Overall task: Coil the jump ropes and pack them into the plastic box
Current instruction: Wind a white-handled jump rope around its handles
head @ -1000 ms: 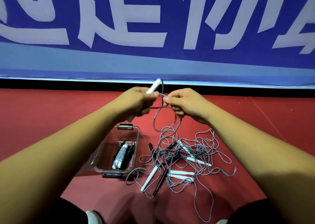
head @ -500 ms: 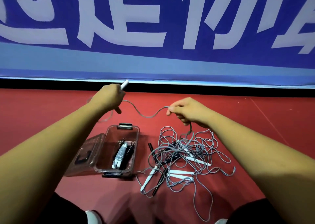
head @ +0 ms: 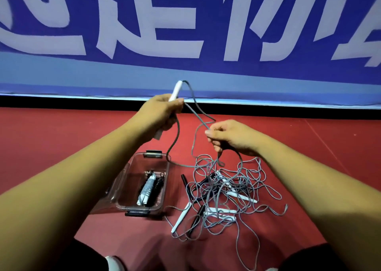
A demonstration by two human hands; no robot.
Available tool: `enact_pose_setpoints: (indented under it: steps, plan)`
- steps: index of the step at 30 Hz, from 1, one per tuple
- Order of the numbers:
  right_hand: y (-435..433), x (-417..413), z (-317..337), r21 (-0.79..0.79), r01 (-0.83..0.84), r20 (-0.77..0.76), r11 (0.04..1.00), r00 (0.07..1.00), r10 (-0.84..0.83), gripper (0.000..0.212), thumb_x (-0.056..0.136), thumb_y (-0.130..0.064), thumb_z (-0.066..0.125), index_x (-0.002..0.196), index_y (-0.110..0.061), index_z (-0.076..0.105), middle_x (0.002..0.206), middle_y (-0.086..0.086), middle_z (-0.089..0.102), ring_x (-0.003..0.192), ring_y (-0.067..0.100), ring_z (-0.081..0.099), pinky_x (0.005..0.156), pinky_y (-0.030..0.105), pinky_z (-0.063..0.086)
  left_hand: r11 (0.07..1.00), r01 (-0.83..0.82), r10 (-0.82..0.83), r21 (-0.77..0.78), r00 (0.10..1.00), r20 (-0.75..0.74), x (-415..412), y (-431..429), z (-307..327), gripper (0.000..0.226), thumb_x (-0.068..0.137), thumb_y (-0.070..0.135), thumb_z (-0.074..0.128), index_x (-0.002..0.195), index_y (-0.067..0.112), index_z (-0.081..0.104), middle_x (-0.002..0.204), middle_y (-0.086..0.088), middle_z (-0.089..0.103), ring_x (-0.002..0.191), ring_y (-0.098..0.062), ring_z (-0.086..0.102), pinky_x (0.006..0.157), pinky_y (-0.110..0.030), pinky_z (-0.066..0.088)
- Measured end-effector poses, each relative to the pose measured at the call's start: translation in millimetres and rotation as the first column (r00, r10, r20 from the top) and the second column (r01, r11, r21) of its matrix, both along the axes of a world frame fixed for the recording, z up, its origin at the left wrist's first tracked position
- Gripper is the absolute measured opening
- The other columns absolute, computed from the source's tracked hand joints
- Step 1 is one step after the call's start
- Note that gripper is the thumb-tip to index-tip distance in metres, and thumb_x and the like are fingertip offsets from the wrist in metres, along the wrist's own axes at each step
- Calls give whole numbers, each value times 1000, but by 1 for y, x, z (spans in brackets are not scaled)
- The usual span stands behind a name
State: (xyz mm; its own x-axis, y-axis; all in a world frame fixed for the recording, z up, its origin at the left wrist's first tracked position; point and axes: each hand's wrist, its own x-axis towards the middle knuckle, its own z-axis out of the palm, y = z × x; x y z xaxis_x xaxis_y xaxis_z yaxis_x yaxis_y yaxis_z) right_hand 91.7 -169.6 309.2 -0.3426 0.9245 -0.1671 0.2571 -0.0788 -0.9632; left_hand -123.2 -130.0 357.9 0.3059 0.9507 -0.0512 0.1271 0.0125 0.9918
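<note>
Box: clear plastic box (head: 132,167) sits open at our left, coiled ropes (head: 147,190) inside.
Left hand (head: 162,111): grips the white rope handle (head: 176,89); it has moved closer to our right hand.
Cord: grey cord (head: 195,113) now sags, no longer stretched.
Right hand (head: 228,136): pinches the cord above the tangled rope pile (head: 226,192).
Surface: red floor (head: 41,138).
Room: blue banner (head: 185,33) behind.
</note>
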Motion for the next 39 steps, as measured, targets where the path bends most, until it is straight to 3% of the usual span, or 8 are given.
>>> enact_pose_setpoints:
  steps: [7,10,12,14,18,22,30,39]
  plan:
    - [3,33,-32,-35,-67,521,997,850,76,26,97,-22,58,72,-17,63,68,-3,65,63,8,53,70,29,41,922,-374,388,-104,887,252,-27,28,-1,28,100,9,45,72,14,45,56,-2,39,34,-7,29,38,-12,19]
    - [2,31,-25,58,15,525,998,850,-44,24,96,-19,60,72,-14,64,61,-4,59,51,4,50,61,21,42,941,-323,339,104,907,-250,-49,36,-5,23,99,15,48,79,6,54,64,-14,55,29,-9,42,39,-17,25]
    - [3,23,-15,91,86,422,992,899,-117,21,95,-13,60,76,-8,64,58,-2,55,48,7,56,55,16,45,948,-109,303,300,603,-738,-58,35,-11,16,98,17,47,93,4,55,62,-18,67,46,-16,63,47,-26,35]
    - [3,11,-4,119,64,394,991,913,-107,20,95,-14,60,77,-8,66,57,-1,53,47,11,58,55,19,48,916,18,340,400,490,-803,-54,32,-12,21,98,20,46,106,6,59,61,-16,69,64,-24,69,56,-31,40]
    - [-5,-22,21,192,-75,424,978,906,-14,17,93,-15,62,78,-11,70,51,-5,49,46,10,48,50,19,39,977,102,10,188,858,-514,-21,7,-3,21,97,38,56,105,21,64,71,-17,71,41,-20,48,43,-21,33]
    - [-7,-35,38,255,39,213,966,972,-96,17,84,1,59,77,-9,71,56,5,53,53,16,44,52,25,35,908,415,-402,-57,826,-396,0,-19,-4,23,101,34,53,104,11,58,68,-2,67,41,-20,48,37,-19,28]
    - [2,25,-12,-9,-4,698,1000,716,9,22,84,0,52,70,-11,65,75,15,66,64,22,59,63,26,50,984,-169,169,62,986,16,-23,17,2,27,96,15,59,72,16,47,48,6,37,34,-10,31,39,-15,18]
    - [-4,-8,0,116,-163,566,980,822,70,28,100,-24,51,82,-11,68,69,1,70,66,18,62,71,33,53,954,-300,270,0,858,-436,-45,38,-31,18,101,19,48,89,7,50,75,-14,65,39,-20,60,42,-18,31]
